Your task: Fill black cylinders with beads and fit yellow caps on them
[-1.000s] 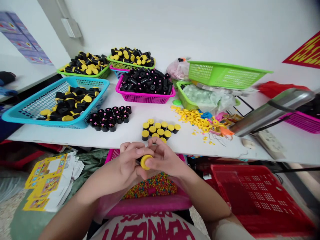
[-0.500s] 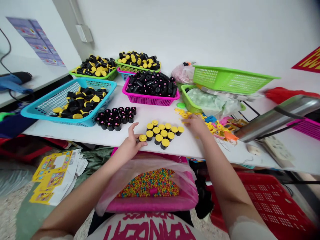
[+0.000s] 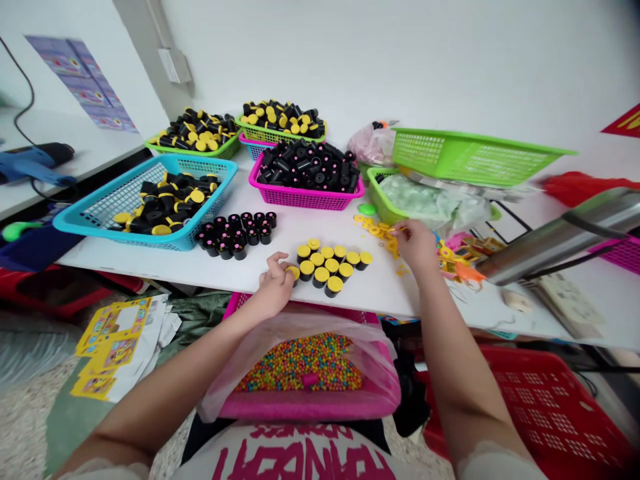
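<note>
White and smooth, the desk runs across the whole view. Below its right part is a red crate with slotted walls. A pink tub sits just in front of the person, lined with a translucent sheet and filled with small multicoloured balls.

On the desk's left part rests a blue basket, partly filled with yellow-capped black containers. A light green basket stands at the right rear, above a bulging translucent bag. Between the two sides, a magenta basket is heaped with black containers. A metal cylinder slants at the right.

The right hand reaches over the desk, fingertips together at the loose yellow plastic pieces; whether its grip has hold of one, I cannot tell. The left hand is near the front edge, its grip curled closed around a yellow-topped container.

Just right of that hand, upright yellow-capped containers cluster closely. Farther back and to the left, black containers with pink dots stand grouped beside the blue basket. Smallest, the yellow plastic pieces lie scattered around the right fingertips.
</note>
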`<state>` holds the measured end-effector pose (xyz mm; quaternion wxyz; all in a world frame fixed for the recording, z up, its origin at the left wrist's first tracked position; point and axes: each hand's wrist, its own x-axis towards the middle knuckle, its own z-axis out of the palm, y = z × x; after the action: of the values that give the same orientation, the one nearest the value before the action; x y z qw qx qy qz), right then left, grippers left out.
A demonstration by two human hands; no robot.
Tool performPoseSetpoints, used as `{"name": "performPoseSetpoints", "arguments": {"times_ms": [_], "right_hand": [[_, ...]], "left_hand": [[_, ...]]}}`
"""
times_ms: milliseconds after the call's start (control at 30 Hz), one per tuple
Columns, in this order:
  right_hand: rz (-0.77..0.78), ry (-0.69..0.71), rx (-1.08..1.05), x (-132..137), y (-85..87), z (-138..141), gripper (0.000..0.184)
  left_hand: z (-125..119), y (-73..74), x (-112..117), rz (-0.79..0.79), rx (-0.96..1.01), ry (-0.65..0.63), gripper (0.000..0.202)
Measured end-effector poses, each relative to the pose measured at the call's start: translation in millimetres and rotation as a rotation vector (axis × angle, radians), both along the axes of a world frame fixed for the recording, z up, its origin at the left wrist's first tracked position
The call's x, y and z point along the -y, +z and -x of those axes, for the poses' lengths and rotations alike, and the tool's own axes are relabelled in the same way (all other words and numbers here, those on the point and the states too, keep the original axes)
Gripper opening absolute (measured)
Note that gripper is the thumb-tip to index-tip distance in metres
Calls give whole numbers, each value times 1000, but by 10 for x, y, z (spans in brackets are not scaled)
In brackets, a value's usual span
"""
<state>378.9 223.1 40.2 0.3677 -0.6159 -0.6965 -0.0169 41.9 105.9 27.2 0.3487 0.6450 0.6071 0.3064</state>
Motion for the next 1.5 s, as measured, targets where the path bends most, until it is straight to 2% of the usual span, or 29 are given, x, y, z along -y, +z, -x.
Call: {"name": "performPoseSetpoints", "arguments": {"times_ms": [67,167,333,467,567,633,700,767,867,933,967,1133,1367,1433,1500], "right_hand": [[-43,-83,-142,55,13,-5,10],[-56,-143,-331,108,19,3,11],[-55,-134,-505,184,130,139,12],[-70,36,-609,389,380,495,17],[-101,286,-729,702,573,904,20],[-120,449,-804,949,629,1195,19],[-89,559,-879,1173,592,1452,15],[-30,655,-926,1334,468,1642,12],[86,785,-898,1443,220,1779,9],[163,842,-838,1457,87,1796,7],[195,865,-817,1456,41,1792,6],[240,935,-890,1437,-23,1761,7],[268,931,-955,1440,-32,1732,9],[252,936,-974,1442,-17,1715,7],[203,926,-983,1441,15,1695,4]], "left_hand": [[-29,56,5,21,-59,7,24],[-50,139,-4,99,-43,1,27],[-47,177,-39,192,104,58,30],[10,146,-52,189,201,69,31],[66,130,-37,176,276,49,30],[101,119,-4,93,277,79,34],[149,105,48,-20,251,141,36],[229,96,109,-132,148,205,39],[414,108,168,-256,-274,404,41],[552,132,167,-281,-577,549,44],[613,146,158,-278,-670,583,45],[725,188,110,-306,-877,483,43],[606,184,30,-279,-815,370,27],[586,274,39,-261,-768,334,21],[547,442,90,-232,-689,314,18]]}}
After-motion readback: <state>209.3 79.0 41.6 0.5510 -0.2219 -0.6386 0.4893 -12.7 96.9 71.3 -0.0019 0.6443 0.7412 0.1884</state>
